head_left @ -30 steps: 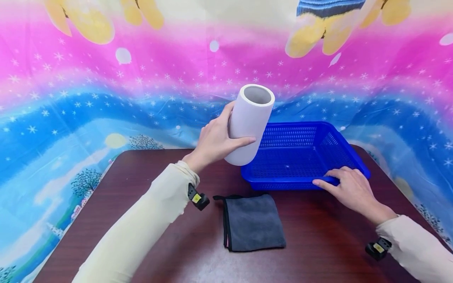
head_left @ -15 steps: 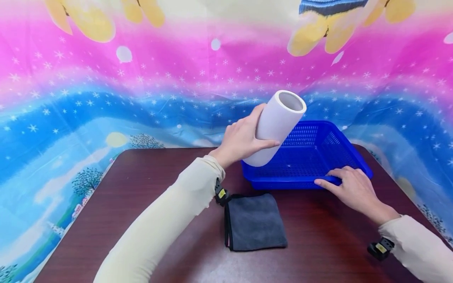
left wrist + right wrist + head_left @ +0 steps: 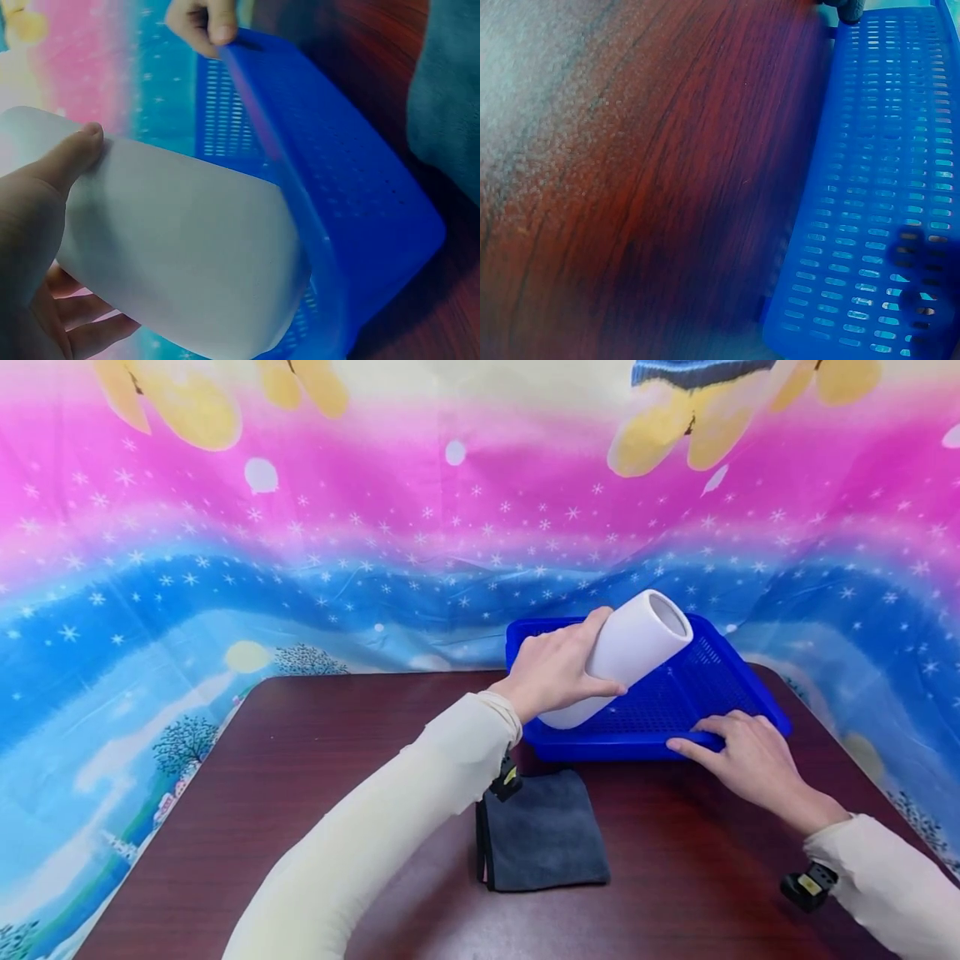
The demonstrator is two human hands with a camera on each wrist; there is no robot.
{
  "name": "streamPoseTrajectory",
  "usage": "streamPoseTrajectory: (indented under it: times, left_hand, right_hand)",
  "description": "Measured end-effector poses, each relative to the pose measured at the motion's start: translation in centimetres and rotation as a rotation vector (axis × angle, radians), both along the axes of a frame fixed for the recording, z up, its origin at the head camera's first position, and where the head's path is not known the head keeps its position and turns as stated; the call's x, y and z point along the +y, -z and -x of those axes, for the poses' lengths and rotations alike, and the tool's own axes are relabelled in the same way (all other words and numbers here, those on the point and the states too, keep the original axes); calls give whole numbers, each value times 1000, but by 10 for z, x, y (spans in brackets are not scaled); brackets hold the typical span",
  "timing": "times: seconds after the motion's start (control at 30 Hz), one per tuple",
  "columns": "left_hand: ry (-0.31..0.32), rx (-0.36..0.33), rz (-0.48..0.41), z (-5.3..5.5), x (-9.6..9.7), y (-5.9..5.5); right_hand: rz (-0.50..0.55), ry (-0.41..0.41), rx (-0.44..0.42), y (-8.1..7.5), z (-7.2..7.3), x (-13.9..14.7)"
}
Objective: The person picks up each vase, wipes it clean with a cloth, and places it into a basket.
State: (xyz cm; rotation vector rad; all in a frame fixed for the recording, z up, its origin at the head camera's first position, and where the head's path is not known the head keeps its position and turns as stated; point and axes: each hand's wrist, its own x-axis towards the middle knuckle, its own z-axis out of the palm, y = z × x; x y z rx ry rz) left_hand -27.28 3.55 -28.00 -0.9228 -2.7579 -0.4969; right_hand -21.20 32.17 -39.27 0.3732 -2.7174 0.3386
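In the head view my left hand (image 3: 555,668) grips a white cylindrical vase (image 3: 633,647), thumb on the near side. The vase leans strongly, its hollow mouth pointing up and right and its base low inside the left part of a blue plastic basket (image 3: 615,748). From the left wrist, the rounded base of the vase (image 3: 187,247) overlaps the basket wall's inner side (image 3: 337,157). My right hand (image 3: 750,768) holds the basket's front rim near its right corner, fingers over the edge and thumb along the front.
A folded dark grey cloth (image 3: 543,839) lies on the brown wooden table (image 3: 360,760) in front of the basket, partly under the left wrist camera (image 3: 507,779). Behind the table hangs a colourful printed backdrop (image 3: 420,510).
My left hand has carried the vase right and downward into the basket's space, tipping it further over toward the right. My right hand has stayed on the basket rim.
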Motion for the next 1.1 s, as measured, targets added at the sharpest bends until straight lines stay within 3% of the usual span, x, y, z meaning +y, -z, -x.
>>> streamPoseTrajectory:
  times: [0.73, 1.1]
  left_hand:
    - [-18, -6, 320, 5, 36, 29]
    - [-6, -9, 408, 8, 50, 46]
  right_hand:
    - [-2, 15, -13, -1, 1, 0]
    - [-14, 19, -24, -1, 1, 0]
